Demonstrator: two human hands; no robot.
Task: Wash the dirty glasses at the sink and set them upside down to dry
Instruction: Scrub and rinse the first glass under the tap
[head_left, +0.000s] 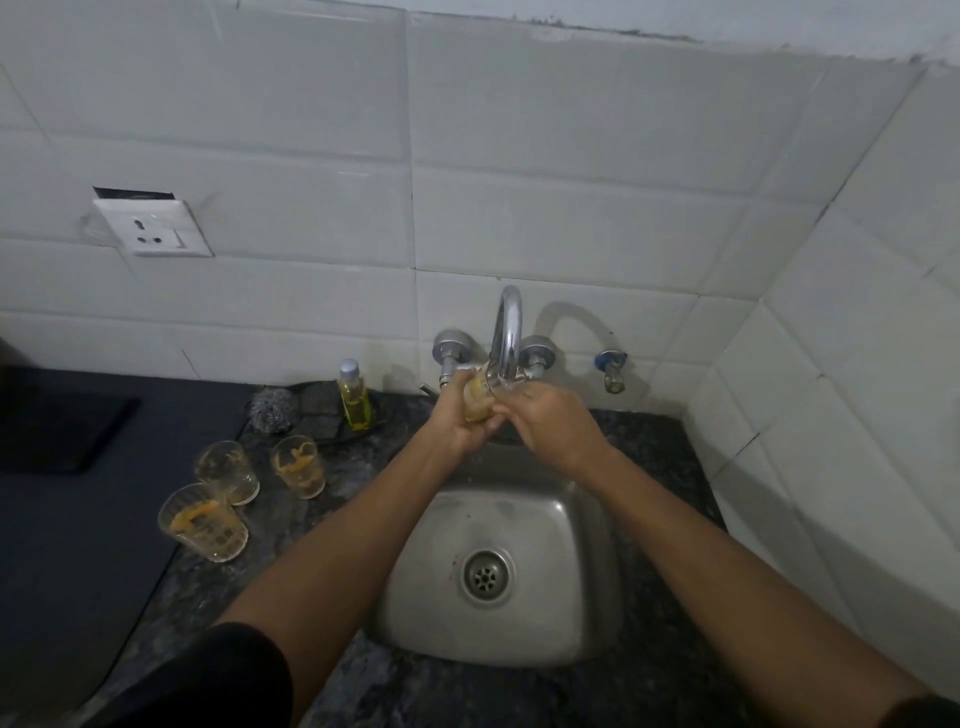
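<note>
Head view looks down over a small steel sink (587, 613) set in a dark speckled surface (644, 691), with a curved tap (506, 332) rising from the tiled wall behind it. Both hands meet under the spout. Left hand (460, 426) wraps around a stained glass (478, 397), fingers and thumb curled about its body, holding it tilted with its mouth toward the spout. Right hand (553, 421) is at the rim side of the same glass, fingers bent toward it; whether they reach inside or only pinch the rim I cannot tell, as the spot is small and blurred. A little water seems to glint at the spout, but I cannot be sure it is running.

Three more dirty glasses stand upright on the surface to the left of the sink, all streaked with yellow-orange residue: one nearest the sink (300, 465), one behind and left of it (227, 470), and one closest to the camera (203, 522), just beside the second. A bottle of yellow liquid (353, 397) and a steel scourer (272, 410) sit near the wall, well apart from the hands.

No glass is seen upside down anywhere, so the task looks to be at its start: the first glass is under wash and residue shows in it, three wait untouched, and every inverting step is not yet done.
</note>
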